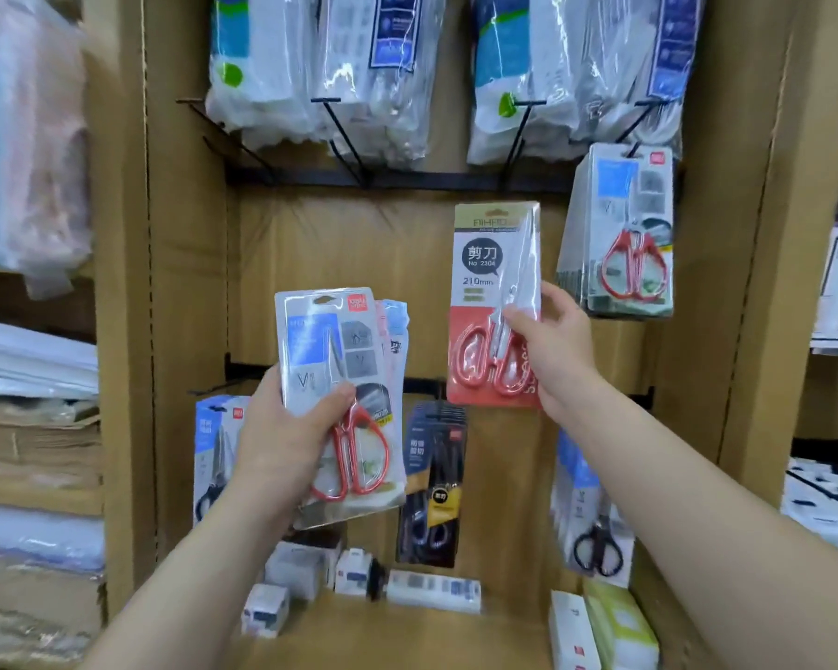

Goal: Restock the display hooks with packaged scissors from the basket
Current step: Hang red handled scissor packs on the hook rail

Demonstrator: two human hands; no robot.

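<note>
Left fingers curl round a stack of scissor packs, held low before the cardboard display. Right fingers pinch 1 red pack upright, just below the hook rail, beside hung packs. Small boxes lie on the shelf below.

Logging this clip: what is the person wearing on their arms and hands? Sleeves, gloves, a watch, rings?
Nothing visible. The left hand and right hand are ungloved, with no rings showing. The left forearm and right forearm are uncovered right to the frame's bottom edge: no sleeves, watch or bracelet in view.
</note>
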